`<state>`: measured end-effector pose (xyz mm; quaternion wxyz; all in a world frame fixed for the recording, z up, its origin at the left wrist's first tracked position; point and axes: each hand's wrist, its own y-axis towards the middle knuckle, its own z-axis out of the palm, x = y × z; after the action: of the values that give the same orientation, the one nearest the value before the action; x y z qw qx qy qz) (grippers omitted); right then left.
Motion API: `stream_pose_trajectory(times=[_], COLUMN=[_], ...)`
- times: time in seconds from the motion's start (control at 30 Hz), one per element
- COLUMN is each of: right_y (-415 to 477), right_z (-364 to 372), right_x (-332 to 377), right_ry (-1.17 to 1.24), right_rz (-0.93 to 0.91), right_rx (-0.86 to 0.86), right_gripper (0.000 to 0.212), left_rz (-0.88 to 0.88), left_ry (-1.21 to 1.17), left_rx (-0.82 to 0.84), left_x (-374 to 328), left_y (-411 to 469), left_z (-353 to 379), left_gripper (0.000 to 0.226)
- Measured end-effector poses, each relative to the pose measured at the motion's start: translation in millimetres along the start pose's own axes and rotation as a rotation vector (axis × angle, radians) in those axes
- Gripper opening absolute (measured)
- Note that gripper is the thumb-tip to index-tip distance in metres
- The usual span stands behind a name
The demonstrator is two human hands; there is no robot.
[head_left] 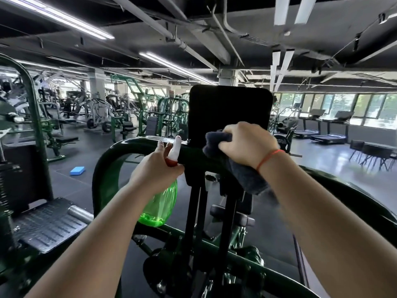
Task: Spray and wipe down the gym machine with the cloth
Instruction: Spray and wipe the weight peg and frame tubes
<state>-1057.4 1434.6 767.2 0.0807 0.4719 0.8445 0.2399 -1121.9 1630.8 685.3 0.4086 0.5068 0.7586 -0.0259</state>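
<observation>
A dark green gym machine fills the middle of the view, with a curved top bar [129, 145] and a black back pad [227, 110] rising behind it. My left hand [155, 168] grips the neck of a translucent green spray bottle [160, 206] with a white and red nozzle, held just in front of the bar. My right hand [249, 145] holds a dark grey cloth [242, 173] bunched against the bar at the foot of the pad. The cloth's loose end hangs down below my wrist.
A ribbed black footplate [49, 222] with a metal roller sits at lower left. A blue foam block [77, 170] lies on the floor beyond the bar. Other machines crowd the left; treadmills [326, 130] line the windows and a small table with chairs [373, 151] stands at right.
</observation>
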Motion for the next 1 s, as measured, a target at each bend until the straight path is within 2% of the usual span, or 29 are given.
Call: stream_pose_trajectory(times=[0.13,0.23,0.43,0.6,0.73,0.8,0.9,1.0], right_y=[-7,-2,-7,-37,-75,-94,-114,-131], right_z=[15,45,88,100,109,120,130,137], right_x=[9,30,47,12,-32,-58,-90,-107], right_ry=[-0.199,-0.315,-0.394,-0.35,-0.371,-0.379,-0.394,-0.324], right_rz=[0.049,0.016,-0.293,-0.499,-0.591,-0.579,-0.479,-0.321], right_rx=[-0.156,-0.287,-0.51,-0.7,-0.697,-0.651,-0.611,-0.632], right_gripper=[0.039,0.041,0.04,0.04,0.035,0.04,0.045,0.048], left_rz=[-0.007,0.001,0.024,0.075,0.074,0.065,0.046,0.078], left_ry=[-0.021,-0.081,-0.157,-0.142,-0.168,-0.219,-0.345,-0.408], left_rx=[0.01,0.026,0.035,0.082,0.016,0.025,0.125,0.197], left_x=[3,9,11,11,9,6,3,2], left_y=[5,12,12,3,-26,-43,-63,-84], left_z=[-2,-1,1,-1,16,27,41,51], left_gripper=[0.093,0.087,0.094,0.105,0.078,0.055,0.014,0.018])
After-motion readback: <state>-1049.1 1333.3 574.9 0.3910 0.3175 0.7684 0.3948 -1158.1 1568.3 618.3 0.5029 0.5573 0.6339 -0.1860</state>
